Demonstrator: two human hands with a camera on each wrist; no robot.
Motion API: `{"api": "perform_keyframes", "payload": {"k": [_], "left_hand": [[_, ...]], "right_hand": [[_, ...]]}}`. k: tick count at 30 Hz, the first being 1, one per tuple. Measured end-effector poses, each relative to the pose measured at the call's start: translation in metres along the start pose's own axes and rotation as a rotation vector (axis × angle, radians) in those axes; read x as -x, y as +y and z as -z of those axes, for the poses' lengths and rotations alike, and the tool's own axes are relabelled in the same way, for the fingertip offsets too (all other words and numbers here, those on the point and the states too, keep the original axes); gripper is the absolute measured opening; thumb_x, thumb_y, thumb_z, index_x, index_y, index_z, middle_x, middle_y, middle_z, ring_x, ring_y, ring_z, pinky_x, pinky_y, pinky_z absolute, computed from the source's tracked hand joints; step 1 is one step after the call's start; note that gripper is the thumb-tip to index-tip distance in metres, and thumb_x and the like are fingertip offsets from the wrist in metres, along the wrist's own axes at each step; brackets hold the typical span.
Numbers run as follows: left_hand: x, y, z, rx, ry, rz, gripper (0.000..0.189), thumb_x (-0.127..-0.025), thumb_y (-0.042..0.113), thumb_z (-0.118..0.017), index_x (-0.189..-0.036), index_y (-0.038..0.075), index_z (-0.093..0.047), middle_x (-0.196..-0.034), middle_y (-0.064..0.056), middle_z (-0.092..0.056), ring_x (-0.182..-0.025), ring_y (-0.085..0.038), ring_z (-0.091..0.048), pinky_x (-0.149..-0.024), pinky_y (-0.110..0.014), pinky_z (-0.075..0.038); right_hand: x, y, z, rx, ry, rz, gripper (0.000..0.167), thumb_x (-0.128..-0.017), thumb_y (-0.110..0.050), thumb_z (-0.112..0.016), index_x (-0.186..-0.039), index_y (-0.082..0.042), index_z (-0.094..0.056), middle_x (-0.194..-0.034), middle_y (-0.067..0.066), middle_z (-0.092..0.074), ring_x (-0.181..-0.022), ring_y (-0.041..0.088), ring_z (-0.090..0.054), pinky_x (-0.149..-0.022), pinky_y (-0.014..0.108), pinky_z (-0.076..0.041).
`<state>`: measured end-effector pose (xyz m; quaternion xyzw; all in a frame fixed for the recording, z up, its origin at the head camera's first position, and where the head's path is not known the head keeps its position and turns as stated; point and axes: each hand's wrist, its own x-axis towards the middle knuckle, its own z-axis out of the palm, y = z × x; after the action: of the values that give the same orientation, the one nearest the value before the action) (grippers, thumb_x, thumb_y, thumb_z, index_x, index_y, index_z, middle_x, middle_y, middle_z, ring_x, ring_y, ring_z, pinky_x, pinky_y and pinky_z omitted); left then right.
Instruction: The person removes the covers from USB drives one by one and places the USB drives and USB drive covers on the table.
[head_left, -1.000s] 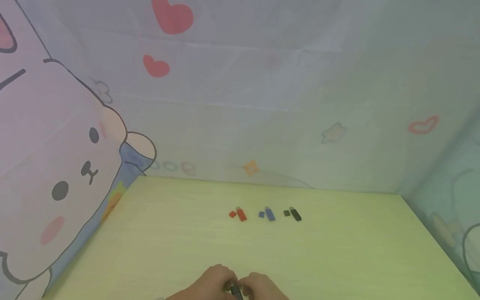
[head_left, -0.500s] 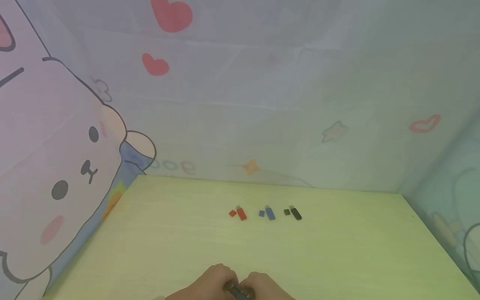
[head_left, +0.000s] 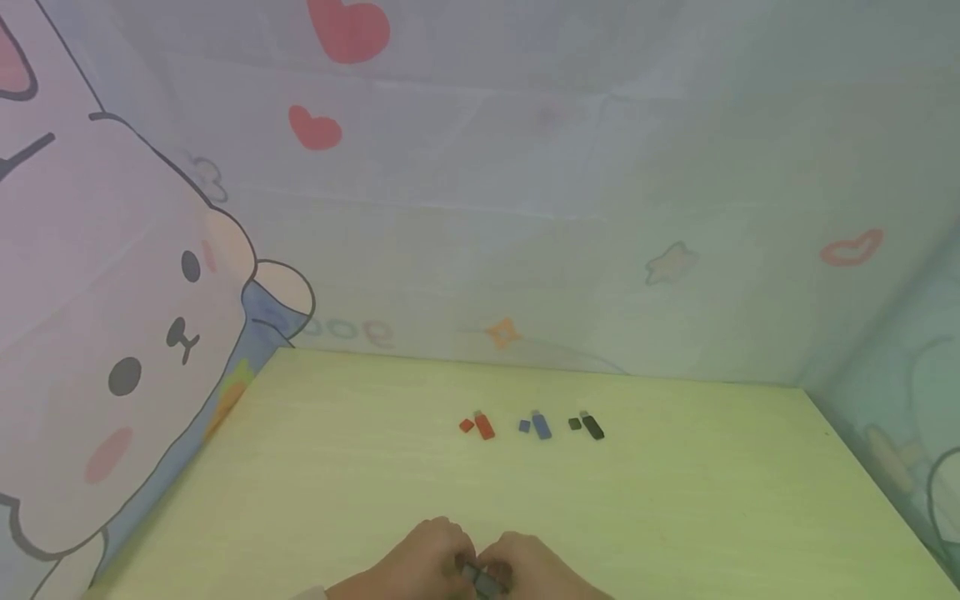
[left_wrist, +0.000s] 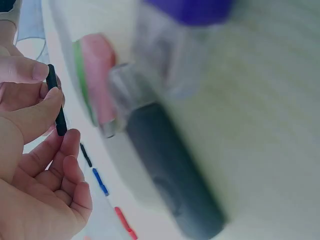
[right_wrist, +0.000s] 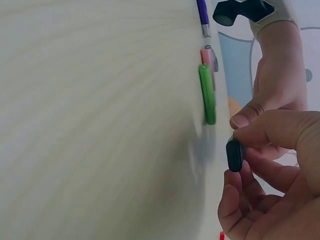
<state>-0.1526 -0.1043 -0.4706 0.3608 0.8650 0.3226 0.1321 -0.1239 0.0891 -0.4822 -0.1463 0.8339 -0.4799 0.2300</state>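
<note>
Both hands meet at the bottom of the head view around a dark USB stick (head_left: 482,580). My left hand (head_left: 429,560) pinches it from the left, and my right hand (head_left: 531,568) pinches it from the right. In the left wrist view the dark USB stick (left_wrist: 60,117) lies between the thumbs and fingers of both hands. Its end (right_wrist: 234,156) faces the camera in the right wrist view. The fingers hide part of it, and whether a cap is on it I cannot tell.
Red (head_left: 484,426), blue (head_left: 542,425) and black (head_left: 592,427) USB sticks lie uncapped farther back, caps beside them. Nearer on the table are another dark stick (left_wrist: 172,170) with a clear end, and purple (right_wrist: 202,11), pink (right_wrist: 206,56) and green (right_wrist: 207,95) pieces.
The held stick has tilted from steep to more slanted between the hands. My right fingers have closed in on its near end, and both hands have risen slightly.
</note>
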Motion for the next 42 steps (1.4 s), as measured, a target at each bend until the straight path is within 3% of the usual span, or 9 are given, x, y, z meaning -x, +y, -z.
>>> {"api": "perform_keyframes", "payload": {"k": [4, 8, 14, 19, 25, 33, 39, 42], "left_hand": [[0.001, 0.006, 0.006, 0.044, -0.010, 0.034, 0.009, -0.078, 0.015, -0.077, -0.085, 0.010, -0.074, -0.075, 0.015, -0.060, -0.075, 0.002, -0.047, -0.067, -0.017, -0.042], [0.000, 0.011, 0.011, 0.063, 0.012, -0.011, 0.009, -0.083, 0.017, -0.075, -0.084, 0.010, -0.071, -0.075, 0.013, -0.064, -0.075, 0.003, -0.048, -0.068, -0.018, -0.042], [-0.002, 0.025, 0.019, 0.002, 0.046, -0.051, 0.009, -0.083, 0.019, -0.076, -0.088, 0.013, -0.071, -0.076, 0.015, -0.065, -0.079, 0.003, -0.053, -0.072, -0.020, -0.045], [-0.004, 0.034, 0.024, 0.016, 0.069, -0.051, 0.011, -0.081, 0.020, -0.077, -0.087, 0.015, -0.070, -0.073, 0.018, -0.062, -0.077, 0.004, -0.052, -0.070, -0.019, -0.045], [-0.004, 0.040, 0.022, -0.007, 0.112, -0.106, 0.013, -0.081, 0.018, -0.078, -0.083, 0.015, -0.065, -0.070, 0.017, -0.062, -0.074, 0.005, -0.050, -0.068, -0.016, -0.042], [-0.002, 0.044, 0.019, -0.017, 0.070, -0.098, 0.016, -0.083, 0.014, -0.075, -0.079, 0.014, -0.059, -0.070, 0.013, -0.062, -0.070, 0.003, -0.048, -0.064, -0.015, -0.040], [-0.001, 0.043, 0.014, 0.069, 0.040, -0.137, 0.018, -0.086, 0.010, -0.072, -0.078, 0.012, -0.056, -0.075, 0.007, -0.064, -0.066, 0.006, -0.048, -0.059, -0.014, -0.042], [0.001, 0.041, 0.011, 0.140, 0.039, -0.157, 0.020, -0.087, 0.009, -0.070, -0.076, 0.011, -0.054, -0.070, 0.008, -0.059, -0.059, 0.007, -0.042, -0.052, -0.013, -0.040]], "right_hand": [[0.003, -0.001, 0.008, -0.029, 0.003, 0.065, 0.017, -0.082, -0.013, -0.071, -0.099, -0.014, -0.072, -0.087, -0.003, -0.059, -0.077, 0.014, -0.057, -0.068, 0.029, -0.048], [0.004, -0.003, 0.015, -0.047, 0.021, 0.145, 0.015, -0.087, -0.021, -0.070, -0.099, -0.013, -0.072, -0.087, -0.005, -0.062, -0.076, 0.009, -0.059, -0.066, 0.026, -0.049], [0.008, -0.012, 0.025, -0.050, 0.089, 0.262, 0.019, -0.085, -0.024, -0.074, -0.096, -0.009, -0.071, -0.087, -0.005, -0.065, -0.074, 0.002, -0.057, -0.064, 0.022, -0.049], [0.013, -0.019, 0.033, -0.027, 0.116, 0.272, 0.017, -0.084, -0.026, -0.075, -0.093, -0.012, -0.071, -0.083, -0.007, -0.066, -0.070, 0.002, -0.058, -0.064, 0.021, -0.049], [0.017, -0.022, 0.036, -0.054, 0.095, 0.248, 0.018, -0.084, -0.027, -0.075, -0.093, -0.012, -0.074, -0.082, -0.007, -0.070, -0.069, 0.002, -0.059, -0.065, 0.020, -0.049], [0.021, -0.016, 0.032, -0.111, 0.050, 0.274, 0.017, -0.087, -0.023, -0.072, -0.093, -0.007, -0.076, -0.087, -0.002, -0.074, -0.077, 0.002, -0.064, -0.071, 0.020, -0.051], [0.024, -0.012, 0.030, -0.154, 0.021, 0.367, 0.020, -0.089, -0.020, -0.069, -0.097, -0.002, -0.075, -0.081, 0.001, -0.069, -0.075, 0.000, -0.062, -0.071, 0.020, -0.052], [0.025, -0.009, 0.029, -0.171, 0.006, 0.413, 0.021, -0.090, -0.018, -0.068, -0.099, -0.001, -0.074, -0.074, 0.002, -0.062, -0.069, -0.002, -0.057, -0.067, 0.019, -0.051]]}}
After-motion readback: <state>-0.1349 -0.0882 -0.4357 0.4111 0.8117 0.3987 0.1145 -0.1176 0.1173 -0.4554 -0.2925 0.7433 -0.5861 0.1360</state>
